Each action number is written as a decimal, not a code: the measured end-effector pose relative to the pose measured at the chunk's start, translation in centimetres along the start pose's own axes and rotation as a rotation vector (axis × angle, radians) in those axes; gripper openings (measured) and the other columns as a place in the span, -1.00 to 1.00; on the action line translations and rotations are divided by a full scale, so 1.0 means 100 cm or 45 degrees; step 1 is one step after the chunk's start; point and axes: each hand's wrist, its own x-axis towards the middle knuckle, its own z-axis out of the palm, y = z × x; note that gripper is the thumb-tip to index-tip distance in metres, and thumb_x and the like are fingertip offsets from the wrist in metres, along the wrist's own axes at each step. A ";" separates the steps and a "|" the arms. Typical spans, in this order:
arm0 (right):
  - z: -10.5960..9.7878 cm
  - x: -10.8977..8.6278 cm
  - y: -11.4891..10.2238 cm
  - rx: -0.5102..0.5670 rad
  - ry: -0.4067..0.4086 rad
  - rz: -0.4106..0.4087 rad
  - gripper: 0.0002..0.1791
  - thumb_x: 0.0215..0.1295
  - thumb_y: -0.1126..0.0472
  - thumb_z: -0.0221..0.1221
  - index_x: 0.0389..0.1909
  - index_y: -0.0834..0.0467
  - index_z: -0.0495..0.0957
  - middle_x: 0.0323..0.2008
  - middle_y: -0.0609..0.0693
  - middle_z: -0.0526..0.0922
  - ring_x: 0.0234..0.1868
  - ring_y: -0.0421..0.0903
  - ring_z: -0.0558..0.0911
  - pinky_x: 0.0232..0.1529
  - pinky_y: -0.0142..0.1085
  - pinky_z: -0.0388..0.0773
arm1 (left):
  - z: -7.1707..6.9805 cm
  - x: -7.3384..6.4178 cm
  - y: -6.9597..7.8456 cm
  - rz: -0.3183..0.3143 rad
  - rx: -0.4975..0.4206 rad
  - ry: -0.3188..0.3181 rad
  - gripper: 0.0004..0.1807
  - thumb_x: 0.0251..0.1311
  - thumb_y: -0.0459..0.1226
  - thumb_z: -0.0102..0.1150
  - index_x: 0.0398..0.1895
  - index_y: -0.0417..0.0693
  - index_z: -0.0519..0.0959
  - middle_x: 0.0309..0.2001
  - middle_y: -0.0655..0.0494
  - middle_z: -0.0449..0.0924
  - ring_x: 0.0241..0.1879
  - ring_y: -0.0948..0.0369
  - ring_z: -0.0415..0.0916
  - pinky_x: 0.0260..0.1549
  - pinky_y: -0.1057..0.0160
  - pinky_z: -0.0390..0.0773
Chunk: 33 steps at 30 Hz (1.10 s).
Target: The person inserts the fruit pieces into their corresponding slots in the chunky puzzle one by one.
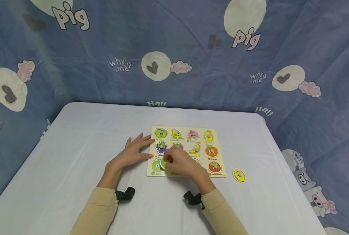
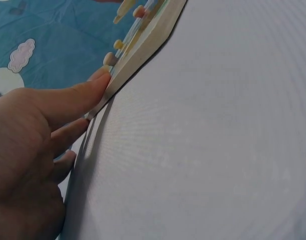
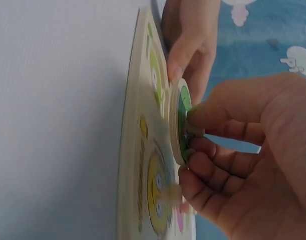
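A wooden fruit peg puzzle board [image 1: 202, 141] lies on the table. My left hand [image 1: 133, 151] touches its left edge with fingers spread, the thumb [image 2: 87, 97] against the side in the left wrist view. Over the lower left corner, my right hand [image 1: 181, 161] pinches a round green puzzle piece [image 1: 163, 164] by its knob. In the right wrist view that piece [image 3: 176, 122] stands tilted on edge above the board. Beside it is the light green melon recess [image 1: 155, 165]. Part of the bottom row is hidden under my right hand.
A yellow lemon piece [image 1: 239, 175] lies on the white tablecloth [image 1: 89, 140], right of the board. Knobbed fruit pieces, such as the orange [image 1: 211, 151] and apple [image 1: 161, 133], sit in the board. A blue printed curtain [image 1: 192, 91] hangs behind the table.
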 end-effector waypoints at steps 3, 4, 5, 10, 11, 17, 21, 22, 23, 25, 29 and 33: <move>0.004 0.001 -0.004 0.045 -0.026 -0.020 -0.89 0.18 0.33 0.21 -0.36 0.03 0.61 -0.43 -0.15 0.55 -0.41 -0.24 0.45 -0.42 -0.46 0.39 | 0.000 0.000 0.001 0.002 0.005 -0.001 -0.22 0.16 0.01 0.35 0.46 0.11 0.34 0.57 0.02 0.11 0.61 -0.11 -0.26 0.46 -0.38 -0.48; 0.005 0.002 -0.005 0.054 -0.030 -0.030 -0.89 0.18 0.33 0.21 -0.35 0.04 0.61 -0.42 -0.15 0.55 -0.40 -0.24 0.45 -0.42 -0.47 0.39 | 0.000 0.000 0.002 0.005 0.005 -0.001 -0.22 0.17 0.00 0.35 0.46 0.10 0.35 0.57 0.02 0.12 0.61 -0.11 -0.26 0.46 -0.38 -0.48; 0.006 0.003 -0.006 0.057 -0.034 -0.036 -0.89 0.17 0.33 0.20 -0.35 0.04 0.61 -0.42 -0.14 0.55 -0.40 -0.24 0.45 -0.42 -0.47 0.39 | 0.000 0.000 0.002 0.008 0.005 0.001 -0.23 0.16 0.00 0.35 0.46 0.10 0.35 0.56 0.02 0.12 0.61 -0.12 -0.26 0.45 -0.38 -0.48; 0.010 0.006 -0.010 0.072 -0.056 -0.029 -0.88 0.18 0.33 0.20 -0.36 0.04 0.60 -0.44 -0.14 0.54 -0.42 -0.25 0.44 -0.45 -0.47 0.38 | -0.001 0.000 0.002 0.015 0.007 0.005 -0.23 0.16 0.00 0.36 0.45 0.11 0.35 0.56 0.02 0.13 0.61 -0.12 -0.25 0.45 -0.39 -0.47; 0.011 0.007 -0.011 0.066 -0.061 -0.025 -0.88 0.18 0.33 0.19 -0.36 0.03 0.60 -0.45 -0.15 0.53 -0.42 -0.26 0.43 -0.44 -0.47 0.37 | -0.001 0.000 0.002 0.015 0.009 0.005 -0.23 0.16 0.00 0.36 0.45 0.12 0.35 0.56 0.02 0.13 0.61 -0.12 -0.25 0.45 -0.39 -0.47; 0.013 0.010 -0.016 0.030 -0.069 -0.019 -0.88 0.19 0.32 0.18 -0.38 0.01 0.58 -0.48 -0.17 0.51 -0.41 -0.26 0.43 -0.43 -0.47 0.36 | 0.000 0.001 0.000 0.009 0.011 0.007 -0.23 0.15 0.01 0.36 0.45 0.13 0.35 0.56 0.03 0.13 0.61 -0.10 -0.25 0.46 -0.38 -0.47; 0.014 0.012 -0.018 0.021 -0.064 -0.030 -0.89 0.20 0.32 0.19 -0.39 0.02 0.58 -0.50 -0.17 0.51 -0.42 -0.26 0.43 -0.43 -0.47 0.35 | 0.000 0.001 -0.001 0.012 0.012 0.012 -0.23 0.15 0.01 0.36 0.45 0.14 0.36 0.56 0.03 0.13 0.61 -0.10 -0.25 0.45 -0.38 -0.47; 0.014 0.013 -0.019 0.014 -0.062 -0.033 -0.89 0.21 0.31 0.19 -0.40 0.02 0.58 -0.51 -0.17 0.51 -0.43 -0.26 0.43 -0.44 -0.47 0.34 | 0.000 0.001 -0.002 0.013 0.012 0.013 -0.22 0.15 0.01 0.36 0.45 0.14 0.36 0.56 0.04 0.13 0.61 -0.10 -0.25 0.45 -0.39 -0.47; 0.015 0.013 -0.019 0.011 -0.059 -0.037 -0.90 0.21 0.31 0.19 -0.40 0.03 0.59 -0.51 -0.17 0.51 -0.43 -0.26 0.43 -0.44 -0.47 0.34 | 0.000 0.001 -0.002 0.015 0.011 0.014 -0.22 0.15 0.01 0.36 0.45 0.14 0.36 0.56 0.04 0.13 0.61 -0.11 -0.25 0.45 -0.39 -0.47; 0.016 0.014 -0.019 0.004 -0.057 -0.036 -0.90 0.21 0.31 0.20 -0.40 0.03 0.59 -0.52 -0.17 0.51 -0.43 -0.26 0.42 -0.45 -0.48 0.33 | 0.001 0.001 -0.002 0.014 0.009 0.015 -0.22 0.15 0.01 0.37 0.45 0.13 0.35 0.56 0.04 0.13 0.61 -0.11 -0.25 0.45 -0.39 -0.47; 0.018 0.015 -0.019 -0.018 -0.059 -0.028 -0.91 0.22 0.29 0.21 -0.41 0.02 0.59 -0.52 -0.18 0.50 -0.43 -0.27 0.41 -0.45 -0.48 0.33 | 0.001 0.001 -0.003 0.014 0.012 0.014 -0.22 0.15 0.00 0.37 0.45 0.14 0.35 0.56 0.04 0.13 0.61 -0.10 -0.25 0.45 -0.39 -0.48; 0.020 0.016 -0.020 -0.020 -0.067 -0.011 -0.91 0.23 0.28 0.22 -0.43 0.02 0.58 -0.53 -0.17 0.50 -0.43 -0.26 0.41 -0.46 -0.47 0.32 | 0.002 0.001 -0.004 0.018 0.016 0.014 -0.22 0.15 0.00 0.37 0.45 0.14 0.35 0.56 0.04 0.14 0.61 -0.10 -0.24 0.45 -0.39 -0.48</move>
